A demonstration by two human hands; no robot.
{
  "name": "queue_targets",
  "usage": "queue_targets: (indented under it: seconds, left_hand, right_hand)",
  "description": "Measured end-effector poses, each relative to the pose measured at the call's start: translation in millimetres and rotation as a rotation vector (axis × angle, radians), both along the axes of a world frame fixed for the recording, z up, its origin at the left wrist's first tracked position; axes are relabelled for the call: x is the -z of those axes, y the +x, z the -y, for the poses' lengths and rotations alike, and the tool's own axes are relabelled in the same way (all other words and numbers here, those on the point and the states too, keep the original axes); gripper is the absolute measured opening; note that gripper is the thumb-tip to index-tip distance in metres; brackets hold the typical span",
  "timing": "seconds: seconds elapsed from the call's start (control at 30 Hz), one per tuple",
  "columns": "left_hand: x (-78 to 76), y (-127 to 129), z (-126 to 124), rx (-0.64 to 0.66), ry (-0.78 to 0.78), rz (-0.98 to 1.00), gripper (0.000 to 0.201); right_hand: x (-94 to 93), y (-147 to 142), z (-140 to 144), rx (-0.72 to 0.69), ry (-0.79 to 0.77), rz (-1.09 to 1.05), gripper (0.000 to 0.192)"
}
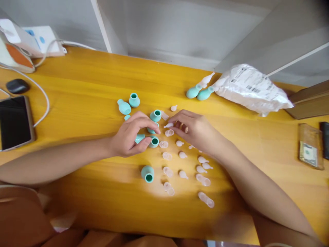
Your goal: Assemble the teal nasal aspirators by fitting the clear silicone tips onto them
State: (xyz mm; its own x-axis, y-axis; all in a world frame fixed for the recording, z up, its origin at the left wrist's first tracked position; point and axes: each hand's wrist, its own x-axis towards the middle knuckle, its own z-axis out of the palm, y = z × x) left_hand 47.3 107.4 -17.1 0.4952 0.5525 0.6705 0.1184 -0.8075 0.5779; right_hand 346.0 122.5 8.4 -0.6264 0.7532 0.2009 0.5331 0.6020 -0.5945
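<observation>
Teal bulbs (147,173) and clear pinkish tips (183,155) lie on a yellow-orange table (89,89).

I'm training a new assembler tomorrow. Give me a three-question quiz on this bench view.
1. True or false: the left hand grips a teal bulb.
2. What does the right hand pinch? A) a clear tip B) a banknote C) a phone
3. Fill in: two assembled pieces lie beside the white ____.

Key: 1 true; 2 A; 3 bag.
</observation>
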Motion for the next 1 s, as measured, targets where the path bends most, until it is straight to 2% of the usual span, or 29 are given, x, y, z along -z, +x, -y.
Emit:
queue_targets:
  seconds: [0.13,0.3,0.4,0.47,0.57,0.67,0.87,1.0]
  left_hand:
    - [0.5,0.9,-0.6,0.018,0.02,0.023,0.025]
    - [0.0,2.0,-0.9,0.03,0.048,0.036,0.025]
    - [-0.7,2.1,-0.5,0.03,0.04,0.04,0.024]
    - [-1.4,2.0,-0.4,0.024,0.042,0.028,0.023]
    - [-2.7,1.9,-0.3,0.017,0.057,0.005,0.019]
    - [-3.4,2.2,-0.1,0.001,0.073,-0.011,0.017]
    - [-3.5,6.9,-0.4,-0.066,0.146,-0.04,0.026]
    - [-5.9,10.0,-0.5,-0.07,0.161,-0.007,0.039]
  right_hand:
    - [2.4,1.3,-0.7,-0.041,-0.015,0.016,0.017]
    - [-24.4,8.5,4.7,-0.038,-0.004,0.095,0.028]
    - [-36.8,9.3,10.8,-0.126,-0.011,0.123,0.03]
    - [-35.8,7.4,14.1,-0.172,-0.002,0.143,0.027]
    - [-26.1,2.4,15.9,-0.165,0.032,0.15,0.018]
    - [-25.4,-1.4,15.8,-0.174,0.006,0.08,0.017]
    - [-55.8,-4.9,23.8,-0.062,-0.086,-0.287,0.021]
    - [-51.2,-16.8,34.6,-0.002,-0.222,-0.438,0.016]
